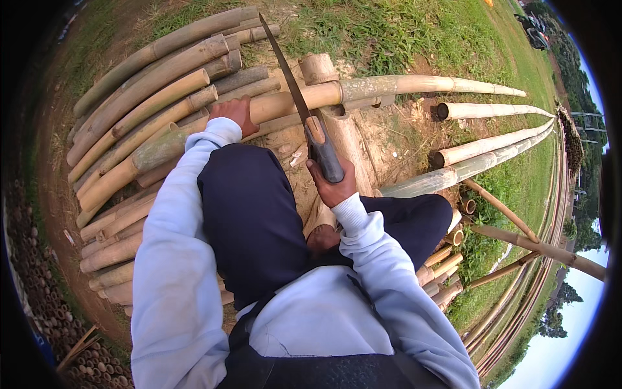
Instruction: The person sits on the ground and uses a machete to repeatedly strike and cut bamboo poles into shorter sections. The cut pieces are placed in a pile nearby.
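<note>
The pale left sleeve point(176, 272) partly hides stacked bamboo point(152, 79) near the saw point(299, 100).

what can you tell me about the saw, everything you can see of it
The saw has a long, narrow, dark, metal-looking blade tapering to its far tip; teeth are too fine to make out. Its handle is tan and wood-like near the blade, dark grey behind. The right hand closes its grip on the rear end. The blade slants forward and left across a bamboo pole; contact is unclear.
</note>
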A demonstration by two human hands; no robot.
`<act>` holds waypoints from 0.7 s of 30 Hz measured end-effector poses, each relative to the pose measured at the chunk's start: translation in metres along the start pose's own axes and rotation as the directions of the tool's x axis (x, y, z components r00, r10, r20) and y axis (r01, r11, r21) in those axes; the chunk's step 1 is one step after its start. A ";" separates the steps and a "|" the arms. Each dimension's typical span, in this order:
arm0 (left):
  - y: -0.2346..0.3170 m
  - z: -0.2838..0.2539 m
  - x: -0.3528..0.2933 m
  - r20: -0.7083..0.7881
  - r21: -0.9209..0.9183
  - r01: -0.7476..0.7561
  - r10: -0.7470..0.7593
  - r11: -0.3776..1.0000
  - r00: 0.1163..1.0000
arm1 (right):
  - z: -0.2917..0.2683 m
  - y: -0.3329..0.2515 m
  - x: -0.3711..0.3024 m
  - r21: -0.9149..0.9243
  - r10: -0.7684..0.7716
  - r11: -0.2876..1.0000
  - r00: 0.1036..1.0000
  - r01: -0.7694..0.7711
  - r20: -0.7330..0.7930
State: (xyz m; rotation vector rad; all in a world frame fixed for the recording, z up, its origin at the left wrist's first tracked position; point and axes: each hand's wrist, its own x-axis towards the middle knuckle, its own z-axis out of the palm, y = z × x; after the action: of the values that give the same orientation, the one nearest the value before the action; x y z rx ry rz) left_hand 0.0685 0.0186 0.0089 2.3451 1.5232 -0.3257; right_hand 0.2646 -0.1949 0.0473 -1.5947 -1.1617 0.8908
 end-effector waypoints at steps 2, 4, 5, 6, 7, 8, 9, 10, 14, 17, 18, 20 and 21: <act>0.000 0.001 -0.004 -0.014 0.002 0.005 -0.005 1.000 1.000 | -0.016 -0.010 -0.051 -0.038 0.045 0.998 0.999 -0.044 0.007; -0.005 0.001 -0.007 -0.033 0.009 0.030 -0.029 1.000 0.999 | -0.043 -0.029 -0.114 -0.021 0.147 0.989 0.988 -0.146 0.052; -0.006 0.001 -0.009 -0.050 0.006 0.032 -0.031 0.999 0.998 | -0.055 -0.041 -0.138 -0.039 0.172 0.985 0.982 -0.169 0.080; -0.003 0.001 -0.014 -0.069 0.004 0.032 -0.032 0.999 0.997 | -0.065 -0.042 -0.160 -0.124 0.167 0.980 0.983 -0.157 0.075; -0.001 0.000 -0.013 -0.085 0.005 0.027 -0.026 1.000 0.996 | -0.063 -0.046 -0.158 -0.135 0.149 0.981 0.987 -0.139 0.066; 0.000 -0.002 -0.010 -0.072 -0.010 0.024 -0.025 1.000 0.997 | -0.061 -0.050 -0.155 -0.145 0.131 0.982 0.990 -0.121 0.058; 0.001 -0.004 -0.006 -0.059 -0.024 0.023 -0.024 0.999 0.998 | -0.055 -0.041 -0.134 -0.087 0.152 0.985 0.986 -0.146 0.065; 0.002 -0.002 -0.008 -0.037 -0.035 0.018 -0.020 0.999 0.999 | -0.046 -0.032 -0.102 -0.026 0.182 0.983 0.981 -0.181 0.071; 0.006 0.001 0.001 -0.042 -0.006 -0.024 0.023 1.000 0.999 | -0.019 0.000 -0.012 -0.027 0.110 0.994 0.994 -0.110 0.003; 0.001 -0.005 -0.008 -0.075 -0.006 -0.007 0.007 1.000 0.997 | -0.017 0.003 -0.038 0.041 0.167 0.985 0.984 -0.170 0.066; -0.001 -0.008 -0.005 -0.068 0.007 -0.007 0.007 1.000 0.998 | -0.024 -0.001 -0.065 0.018 0.050 0.999 0.999 -0.050 0.022; -0.004 -0.004 -0.008 -0.037 0.006 0.012 -0.012 1.000 0.999 | -0.054 -0.032 -0.126 -0.006 0.213 0.977 0.972 -0.214 0.101; -0.007 -0.002 -0.008 -0.050 -0.005 0.013 -0.013 1.000 0.999 | -0.068 -0.040 -0.149 -0.030 0.115 0.993 0.986 -0.112 0.120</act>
State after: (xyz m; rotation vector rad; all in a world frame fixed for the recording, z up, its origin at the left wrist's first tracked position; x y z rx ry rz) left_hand 0.0590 0.0153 0.0126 2.3572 1.5607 -0.2687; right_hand 0.2733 -0.3518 0.1094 -1.6579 -1.1780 1.0653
